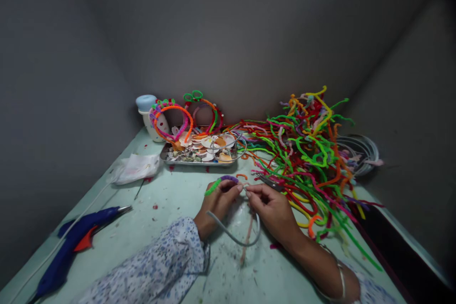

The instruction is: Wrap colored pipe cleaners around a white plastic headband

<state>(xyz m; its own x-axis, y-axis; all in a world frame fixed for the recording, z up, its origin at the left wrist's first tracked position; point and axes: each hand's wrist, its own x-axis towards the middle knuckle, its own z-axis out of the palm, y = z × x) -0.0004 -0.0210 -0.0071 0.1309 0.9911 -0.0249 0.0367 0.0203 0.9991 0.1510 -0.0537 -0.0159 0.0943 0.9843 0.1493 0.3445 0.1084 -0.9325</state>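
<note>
Both hands hold a headband (245, 245) in front of me; its bare grey part curves down below my fingers. Fuzzy green (213, 187) and purple (229, 178) pipe cleaner covers the stretch of it at my left hand (221, 200). The left thumb and fingers pinch the band just past the purple wrap. Close beside them, the fingertips of my right hand (273, 208) are pressed together on a pale pink pipe cleaner (243, 254) at the band. Its loose end appears to hang down towards the table. The exact contact between the fingertips is too small to make out.
A blue glue gun (74, 242) with a cord lies left, near a plastic packet (137, 167). Behind stand a metal tray (199, 163) of shells, finished headbands (173, 110) and a blue-lidded bottle (147, 103). Tangled pipe cleaners (313, 152), a metal tool (269, 181) and coiled bands (368, 152) lie right.
</note>
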